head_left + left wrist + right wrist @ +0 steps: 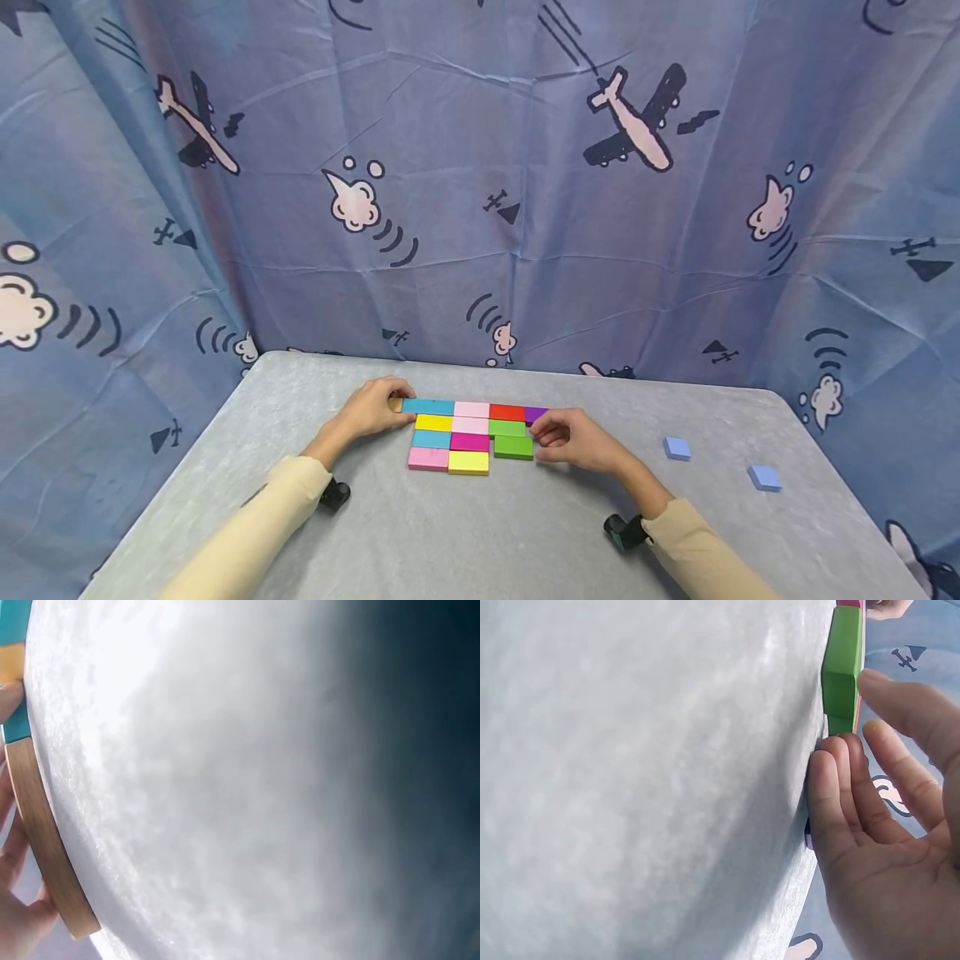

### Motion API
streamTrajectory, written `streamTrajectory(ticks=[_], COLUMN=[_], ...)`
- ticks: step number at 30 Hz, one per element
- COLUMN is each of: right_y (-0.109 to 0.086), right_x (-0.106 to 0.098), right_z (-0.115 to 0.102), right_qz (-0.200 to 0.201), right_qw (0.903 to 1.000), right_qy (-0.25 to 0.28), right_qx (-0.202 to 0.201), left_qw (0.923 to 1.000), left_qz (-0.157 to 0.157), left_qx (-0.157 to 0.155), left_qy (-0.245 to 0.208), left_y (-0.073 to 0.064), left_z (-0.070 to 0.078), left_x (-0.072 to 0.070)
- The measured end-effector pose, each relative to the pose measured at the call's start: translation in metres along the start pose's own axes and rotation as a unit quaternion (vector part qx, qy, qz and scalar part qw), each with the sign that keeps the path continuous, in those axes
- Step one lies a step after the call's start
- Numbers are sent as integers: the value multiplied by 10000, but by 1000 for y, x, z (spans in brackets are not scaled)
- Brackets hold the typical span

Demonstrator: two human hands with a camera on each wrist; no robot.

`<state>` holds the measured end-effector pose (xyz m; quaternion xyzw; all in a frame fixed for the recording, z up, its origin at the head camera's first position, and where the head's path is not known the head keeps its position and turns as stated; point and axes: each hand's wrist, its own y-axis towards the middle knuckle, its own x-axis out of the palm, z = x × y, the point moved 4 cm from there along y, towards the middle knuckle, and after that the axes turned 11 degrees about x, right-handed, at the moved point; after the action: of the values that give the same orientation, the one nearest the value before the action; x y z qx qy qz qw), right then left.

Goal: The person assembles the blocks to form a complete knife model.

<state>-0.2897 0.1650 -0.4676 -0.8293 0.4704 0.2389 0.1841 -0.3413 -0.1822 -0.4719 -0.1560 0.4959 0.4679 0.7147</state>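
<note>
Coloured blocks lie in joined rows on the table. My left hand (375,406) is at the left end of the far row and pinches a wood-coloured block (49,832) beside a blue block (429,407). My right hand (573,439) is at the right end, fingers loosely bent. Its fingertips (823,761) are right at the end of a light green block (507,428), and the thumb is beside a darker green block (513,447). A purple block (535,414) is partly hidden behind the right hand. A red block (507,412) adjoins it.
Nearer rows hold a magenta block (469,442), a pink block (428,459) and a yellow block (468,463). Two loose blue blocks, one farther back (677,448) and one nearer (764,477), lie on the right of the grey table (420,542). A patterned curtain (450,208) hangs behind.
</note>
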Motion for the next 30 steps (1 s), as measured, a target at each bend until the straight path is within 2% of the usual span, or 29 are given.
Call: streamTrajectory(ticks=[9,13,20,30], right_y=[2,4,5,4], right_x=[3,8,11,12], right_z=[-2,-4,-7,-10], right_qz=[60,148,409,410], right_qw=[9999,9997,9981,9980], right_qy=[97,121,106,175], right_qx=[34,169,448,446], left_qw=[9999,9999,9999,10000], left_qz=[4,5,4,32], left_qx=[-106,-134,-85,21], left_qy=[82,60,69,-4], left_y=[1,1,0,0], left_z=[-1,-1,-3,-1], left_x=[2,2,2,2])
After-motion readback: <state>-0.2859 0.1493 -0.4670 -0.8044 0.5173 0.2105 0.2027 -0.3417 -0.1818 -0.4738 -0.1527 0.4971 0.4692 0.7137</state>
